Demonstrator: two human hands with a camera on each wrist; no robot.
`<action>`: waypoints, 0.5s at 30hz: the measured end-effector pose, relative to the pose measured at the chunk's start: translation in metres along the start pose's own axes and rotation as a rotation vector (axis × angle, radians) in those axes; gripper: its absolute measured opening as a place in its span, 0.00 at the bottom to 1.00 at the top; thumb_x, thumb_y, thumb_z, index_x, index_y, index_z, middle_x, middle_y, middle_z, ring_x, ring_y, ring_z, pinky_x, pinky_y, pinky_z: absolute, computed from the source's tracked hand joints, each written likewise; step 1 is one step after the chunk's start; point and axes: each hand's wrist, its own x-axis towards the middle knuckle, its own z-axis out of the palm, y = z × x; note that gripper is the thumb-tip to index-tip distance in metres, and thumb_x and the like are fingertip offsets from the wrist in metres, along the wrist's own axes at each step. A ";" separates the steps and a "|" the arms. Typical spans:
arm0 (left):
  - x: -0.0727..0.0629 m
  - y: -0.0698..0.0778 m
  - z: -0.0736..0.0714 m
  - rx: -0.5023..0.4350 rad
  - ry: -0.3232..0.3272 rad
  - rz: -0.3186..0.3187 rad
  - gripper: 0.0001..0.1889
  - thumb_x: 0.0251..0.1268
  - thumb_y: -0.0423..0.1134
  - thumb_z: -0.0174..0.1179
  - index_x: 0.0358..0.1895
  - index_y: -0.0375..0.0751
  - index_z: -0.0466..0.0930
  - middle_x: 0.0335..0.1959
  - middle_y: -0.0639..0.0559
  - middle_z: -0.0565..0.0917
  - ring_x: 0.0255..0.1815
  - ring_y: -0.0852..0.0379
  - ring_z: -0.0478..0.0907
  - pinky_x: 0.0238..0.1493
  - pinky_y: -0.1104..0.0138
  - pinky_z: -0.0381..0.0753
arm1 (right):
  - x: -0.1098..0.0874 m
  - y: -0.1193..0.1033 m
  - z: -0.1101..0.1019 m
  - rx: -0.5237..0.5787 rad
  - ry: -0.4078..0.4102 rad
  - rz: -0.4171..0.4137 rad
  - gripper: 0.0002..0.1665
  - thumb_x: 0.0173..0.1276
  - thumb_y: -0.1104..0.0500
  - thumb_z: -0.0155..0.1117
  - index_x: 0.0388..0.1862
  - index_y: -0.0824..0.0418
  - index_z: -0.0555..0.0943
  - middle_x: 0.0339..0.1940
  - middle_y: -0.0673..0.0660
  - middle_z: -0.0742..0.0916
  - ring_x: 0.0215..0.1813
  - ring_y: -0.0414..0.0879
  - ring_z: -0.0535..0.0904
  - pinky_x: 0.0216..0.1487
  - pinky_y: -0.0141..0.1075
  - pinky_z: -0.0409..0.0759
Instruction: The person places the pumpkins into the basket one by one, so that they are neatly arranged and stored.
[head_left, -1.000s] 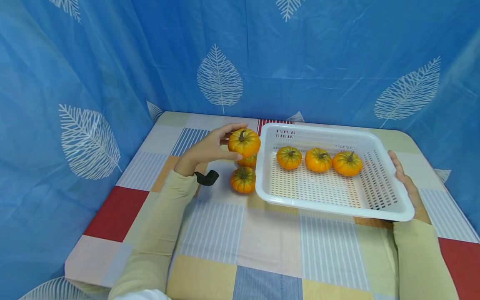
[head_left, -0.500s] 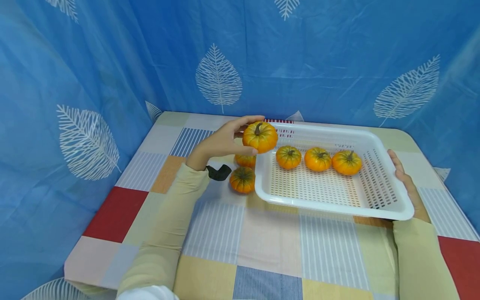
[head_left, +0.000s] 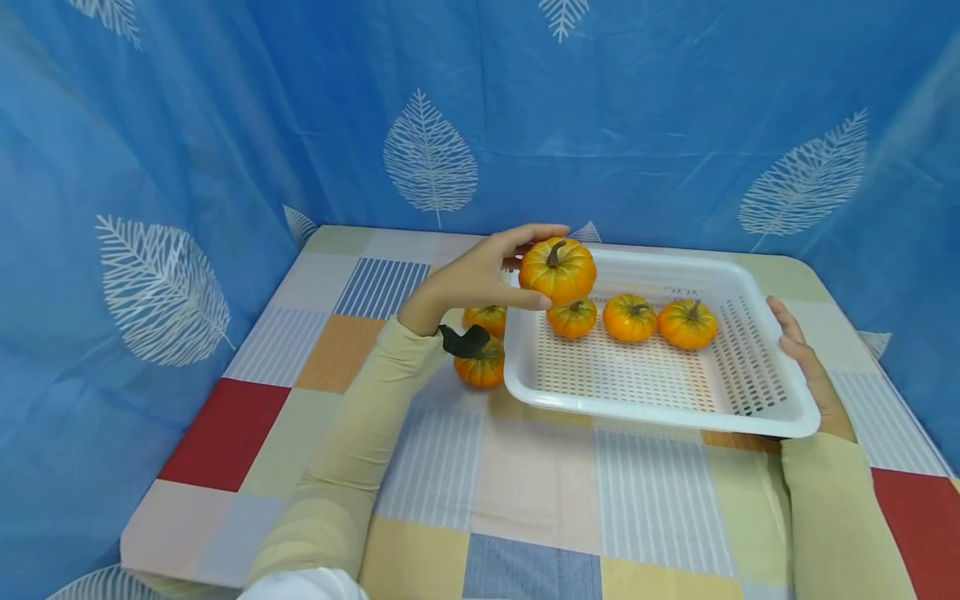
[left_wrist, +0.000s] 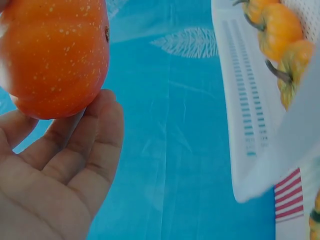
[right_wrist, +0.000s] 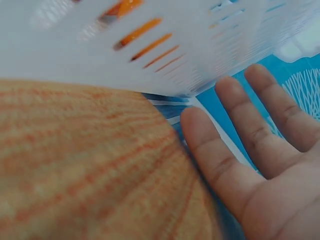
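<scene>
My left hand (head_left: 483,275) holds a small orange pumpkin (head_left: 558,273) with an upright stem, thumb in front and fingers behind. It is above the left end of a white slotted plastic basket (head_left: 622,413). In the left wrist view the pumpkin (left_wrist: 57,55) shows a smooth orange side, with fingers beneath it. Three similar pumpkins, the left one (head_left: 573,322), the middle one (head_left: 629,318) and the right one (head_left: 687,324), sit in a row inside the basket. My right hand (head_left: 817,375) lies along the basket's right side, its visible fingers (right_wrist: 207,145) fairly straight.
Two more pumpkins, a near one (head_left: 480,371) and a far one (head_left: 489,319), sit on the table left of the basket, partly covered by my left wrist and its dark strap (head_left: 463,341). A patchwork cloth (head_left: 540,492) covers the table. Blue leaf-print curtains (head_left: 555,125) hang behind and left.
My left hand has carried the pumpkin rightward, from above the table pumpkins to above the basket's left end. The right hand stays beside the basket. The head view has shifted slightly.
</scene>
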 end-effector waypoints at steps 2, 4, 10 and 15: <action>0.005 0.003 0.003 -0.003 -0.021 0.004 0.46 0.65 0.33 0.73 0.84 0.35 0.62 0.81 0.44 0.70 0.70 0.53 0.73 0.67 0.62 0.76 | -0.001 -0.004 -0.003 -0.024 -0.020 0.061 0.39 0.86 0.53 0.38 0.88 0.24 0.48 0.78 0.31 0.71 0.67 0.35 0.78 0.55 0.43 0.88; 0.010 0.005 0.007 0.000 -0.045 0.009 0.46 0.65 0.33 0.74 0.85 0.34 0.61 0.82 0.44 0.69 0.72 0.53 0.72 0.70 0.63 0.75 | -0.002 -0.006 -0.005 -0.017 -0.028 0.100 0.39 0.86 0.53 0.38 0.88 0.22 0.47 0.77 0.30 0.72 0.64 0.37 0.81 0.52 0.47 0.89; 0.028 0.005 0.018 0.020 -0.112 0.002 0.46 0.64 0.35 0.75 0.84 0.35 0.63 0.84 0.45 0.66 0.79 0.56 0.66 0.72 0.67 0.73 | 0.001 -0.003 0.003 0.071 0.029 0.012 0.39 0.86 0.59 0.37 0.88 0.30 0.58 0.77 0.35 0.76 0.66 0.40 0.82 0.55 0.46 0.88; 0.042 0.007 0.026 0.048 -0.149 -0.009 0.46 0.64 0.38 0.76 0.84 0.39 0.64 0.83 0.46 0.67 0.76 0.57 0.68 0.69 0.69 0.74 | 0.002 -0.002 0.007 0.068 0.075 -0.017 0.39 0.84 0.59 0.39 0.89 0.34 0.58 0.78 0.36 0.76 0.68 0.39 0.79 0.57 0.40 0.86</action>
